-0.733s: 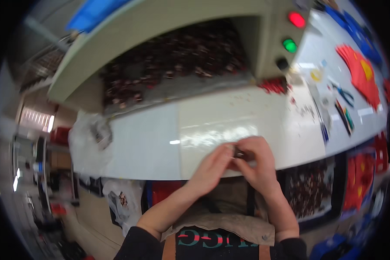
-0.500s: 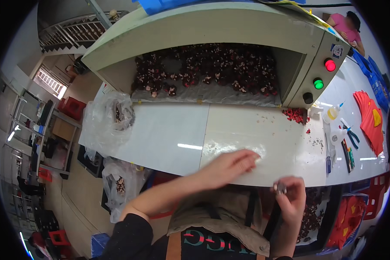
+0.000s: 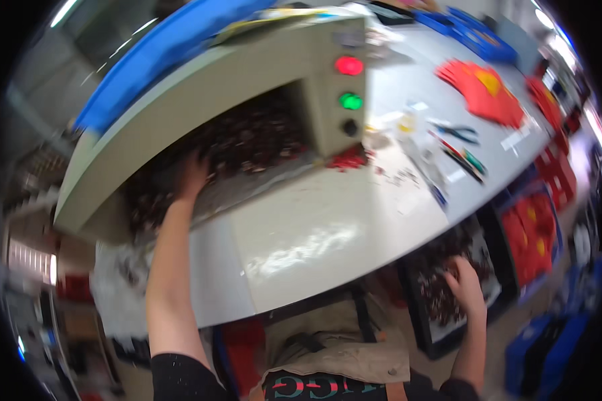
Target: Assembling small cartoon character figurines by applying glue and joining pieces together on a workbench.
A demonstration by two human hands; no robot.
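Observation:
My left hand [image 3: 193, 175] reaches into the front opening of a cream heating machine [image 3: 334, 138], among many small dark pieces [image 3: 261, 134] with pale and red bits. Motion blurs its fingers, so their grip is hidden. Lower right, my right hand [image 3: 468, 286] is over a black tray [image 3: 420, 319] of similar small dark pieces [image 3: 441, 301]. Its thumb and curled fingers look apart, and no piece shows between them.
A pile of small red parts [image 3: 349, 159] sits by the machine's front corner. On the white table [image 3: 308, 247] lie blue-handled pliers [image 3: 456, 131], a screwdriver [image 3: 439, 194] and red cloth items [image 3: 481, 93]. A clear plastic bag [image 3: 124, 277] rests at the left.
The view has turned right. My left hand went from above the tabletop into the machine. My right hand, earlier pinching a small greyish piece by the table edge, moved over the black tray.

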